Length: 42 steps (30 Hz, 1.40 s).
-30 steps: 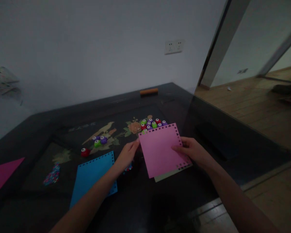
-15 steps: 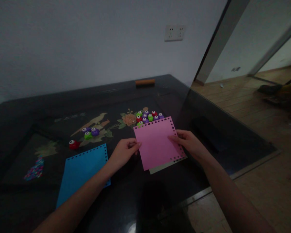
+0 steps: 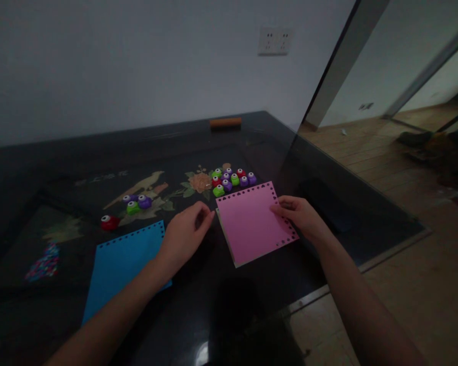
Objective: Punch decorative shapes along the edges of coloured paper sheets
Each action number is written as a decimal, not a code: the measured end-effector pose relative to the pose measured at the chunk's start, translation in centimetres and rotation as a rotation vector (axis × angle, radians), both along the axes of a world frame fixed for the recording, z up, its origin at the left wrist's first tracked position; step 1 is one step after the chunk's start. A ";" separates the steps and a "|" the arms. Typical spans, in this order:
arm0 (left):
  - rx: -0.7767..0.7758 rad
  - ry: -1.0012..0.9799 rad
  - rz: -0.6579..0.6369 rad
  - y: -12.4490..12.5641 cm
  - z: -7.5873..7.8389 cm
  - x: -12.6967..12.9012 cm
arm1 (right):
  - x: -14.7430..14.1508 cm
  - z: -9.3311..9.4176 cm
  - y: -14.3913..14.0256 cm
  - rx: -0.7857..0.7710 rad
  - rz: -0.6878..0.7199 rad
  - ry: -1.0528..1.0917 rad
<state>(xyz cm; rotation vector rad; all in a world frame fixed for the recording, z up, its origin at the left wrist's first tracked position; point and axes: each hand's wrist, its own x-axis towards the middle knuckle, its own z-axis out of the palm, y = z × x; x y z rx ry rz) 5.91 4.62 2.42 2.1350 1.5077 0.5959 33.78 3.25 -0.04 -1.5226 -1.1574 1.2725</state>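
Observation:
A pink sheet of paper (image 3: pixel 252 223) with shaped holes punched along its top and right edges lies over a paler sheet (image 3: pixel 226 238), whose left edge just shows. My right hand (image 3: pixel 299 216) pinches the pink sheet at its right edge, thumb on top. Just left of the pink sheet is my left hand (image 3: pixel 185 231), apart from it, fingers curled and thumb near the index finger, with nothing visible in them. Under my left forearm a blue sheet (image 3: pixel 122 262) with punched edges is partly hidden. Several small craft punches (image 3: pixel 234 179) stand behind the pink sheet.
More craft punches (image 3: pixel 133 207) in red, green and purple sit behind the blue sheet. Colourful small bits (image 3: pixel 45 262) lie in a heap at the left. A brown cylinder (image 3: pixel 225 122) rests at the table's back edge. The dark table (image 3: pixel 252 290) ends at the right.
My left hand has let go of the pink sheet and drawn slightly left. The pink sheet has shifted right and down over the paler one, now covering most of it.

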 end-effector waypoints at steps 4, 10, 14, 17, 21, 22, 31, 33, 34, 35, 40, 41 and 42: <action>0.143 0.080 -0.132 -1.1 -0.7 0.3 | 0.3 -0.1 0.0 -0.023 0.007 -0.051; 0.241 0.198 -0.235 -3.4 -2.4 1.4 | 0.3 -0.7 0.1 -0.016 0.022 -0.059; 0.231 0.238 -0.252 -3.9 -2.9 1.6 | 0.0 -0.7 0.1 -0.021 0.009 -0.080; 0.229 0.244 -0.251 -3.8 -3.1 1.4 | -0.1 -0.6 0.2 -0.034 -0.003 -0.069; 0.207 0.282 -0.276 -3.7 -3.6 1.3 | -0.1 -0.8 0.2 -0.037 0.000 -0.082; 0.196 0.297 -0.281 -3.7 -3.7 1.3 | -0.1 -0.8 0.3 -0.035 0.003 -0.089; 0.115 0.386 -0.302 -3.7 -3.2 1.3 | -0.4 -0.9 0.3 -0.006 -0.017 -0.158; 0.115 0.391 -0.296 -3.7 -3.3 1.3 | -0.4 -0.9 0.3 -0.015 -0.017 -0.173; 0.115 0.392 -0.296 -3.7 -3.3 1.3 | -0.4 -0.9 0.2 -0.017 -0.018 -0.181; 0.114 0.393 -0.297 -3.7 -3.3 1.3 | -0.4 -0.9 0.2 -0.015 -0.021 -0.192; 0.105 0.416 -0.298 -3.7 -3.4 1.3 | -0.3 -0.6 0.2 0.059 -0.064 -0.288; 0.106 0.418 -0.298 -3.7 -3.5 1.3 | -0.2 -0.6 0.3 0.077 -0.074 -0.308; 0.108 0.419 -0.297 -3.7 -3.5 1.3 | -0.1 -0.6 0.3 0.095 -0.082 -0.329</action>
